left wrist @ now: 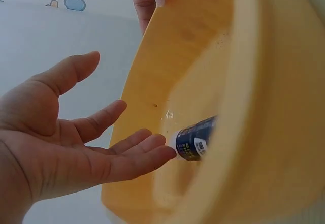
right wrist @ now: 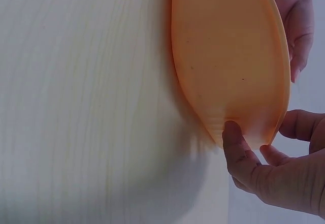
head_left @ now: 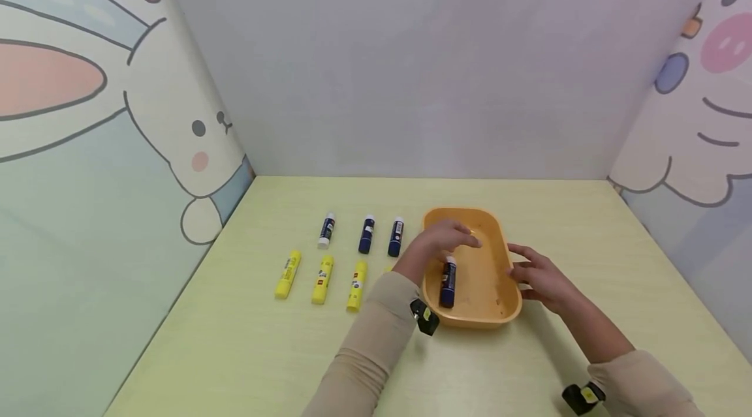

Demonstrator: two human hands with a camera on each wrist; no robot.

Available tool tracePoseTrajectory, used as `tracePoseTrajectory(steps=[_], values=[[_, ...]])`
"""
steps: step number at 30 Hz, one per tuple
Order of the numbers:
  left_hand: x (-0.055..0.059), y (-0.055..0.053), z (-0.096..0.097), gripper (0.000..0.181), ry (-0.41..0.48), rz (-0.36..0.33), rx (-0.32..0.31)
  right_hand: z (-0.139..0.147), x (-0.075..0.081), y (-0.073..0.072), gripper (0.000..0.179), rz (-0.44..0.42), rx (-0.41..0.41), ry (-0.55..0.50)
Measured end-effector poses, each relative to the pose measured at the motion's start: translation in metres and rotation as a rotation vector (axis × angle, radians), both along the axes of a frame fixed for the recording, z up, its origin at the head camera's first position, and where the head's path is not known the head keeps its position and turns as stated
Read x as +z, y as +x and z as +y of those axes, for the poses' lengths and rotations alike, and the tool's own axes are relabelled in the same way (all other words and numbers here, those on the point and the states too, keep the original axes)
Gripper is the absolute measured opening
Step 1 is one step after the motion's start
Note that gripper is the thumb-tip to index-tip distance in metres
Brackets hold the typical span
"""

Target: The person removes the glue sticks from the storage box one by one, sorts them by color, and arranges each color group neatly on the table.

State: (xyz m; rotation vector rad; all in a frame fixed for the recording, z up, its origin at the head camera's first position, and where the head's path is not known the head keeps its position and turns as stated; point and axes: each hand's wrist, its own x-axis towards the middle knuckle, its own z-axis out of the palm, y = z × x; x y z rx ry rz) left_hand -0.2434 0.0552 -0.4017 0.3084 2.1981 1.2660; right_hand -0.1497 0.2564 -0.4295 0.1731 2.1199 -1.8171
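My left hand (head_left: 443, 241) is over the left part of an orange plastic tray (head_left: 478, 299), fingers extended and holding nothing. A navy glue stick (head_left: 448, 283) with a white end lies inside the tray along its left wall. In the left wrist view, the fingertips of the left hand (left wrist: 101, 148) appear close to the white end of that glue stick (left wrist: 195, 140); whether they touch, I cannot tell. At the tray's right side my right hand (head_left: 543, 280) grips the rim, its thumb over the edge and fingers against the outer wall (right wrist: 233, 127).
Left of the tray stand two rows on the pale table (head_left: 235, 352). Navy glue sticks (head_left: 367, 234) form the back row, yellow glue sticks (head_left: 322, 280) the front one. Another yellow glue stick (head_left: 388, 268) is mostly hidden behind my left wrist. Walls surround the table's back and sides.
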Motion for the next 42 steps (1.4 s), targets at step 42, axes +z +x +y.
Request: tracePoseTrajectory(steps=[42], values=[[-0.025,-0.023,0.002,0.034,-0.082,-0.473,-0.117,-0.006,0.005,0.001,0.065,-0.022,0.006,0.045]])
